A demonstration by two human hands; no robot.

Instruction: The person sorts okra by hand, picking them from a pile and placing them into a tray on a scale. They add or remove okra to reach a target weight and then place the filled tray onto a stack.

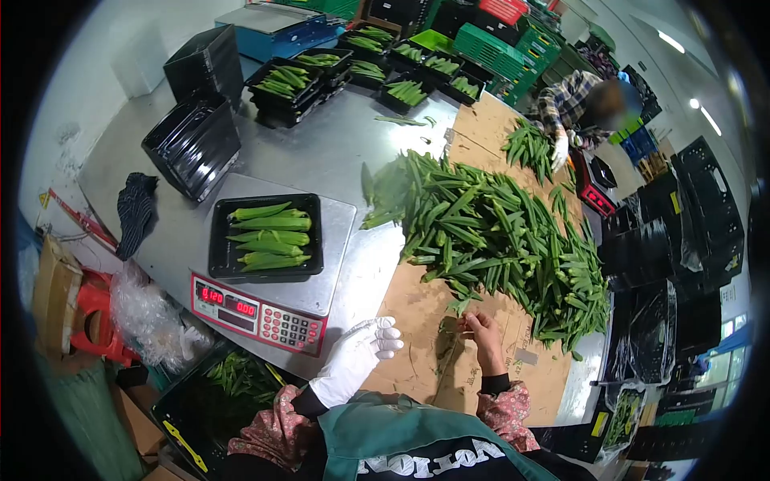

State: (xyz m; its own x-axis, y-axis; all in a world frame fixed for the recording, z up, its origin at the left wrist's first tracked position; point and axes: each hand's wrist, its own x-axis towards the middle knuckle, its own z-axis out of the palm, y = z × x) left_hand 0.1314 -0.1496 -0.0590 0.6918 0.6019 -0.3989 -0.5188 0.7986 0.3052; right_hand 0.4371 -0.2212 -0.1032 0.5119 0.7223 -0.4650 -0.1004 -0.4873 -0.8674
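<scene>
My left hand (pixel 358 358), in a white glove, rests in the air beside the scale's lower right corner, fingers apart and nothing in them. My bare right hand (pixel 480 332) is pinched at the near edge of the okra pile (pixel 497 232), over brown cardboard (pixel 409 309); a small green piece shows at its fingertips, too small to make out. On the scale (pixel 337 240), whose display reads 0.120, sits a black tray (pixel 314 260) holding several okra pods (pixel 273 239) in a column.
Empty black trays (pixel 196 144) are stacked at the left, near a dark striped glove (pixel 136 212). Filled okra trays (pixel 281 84) stand at the back. Across the table a co-worker (pixel 565 104) reaches over okra beside a red scale (pixel 595 192). A crate (pixel 216 409) lies below left.
</scene>
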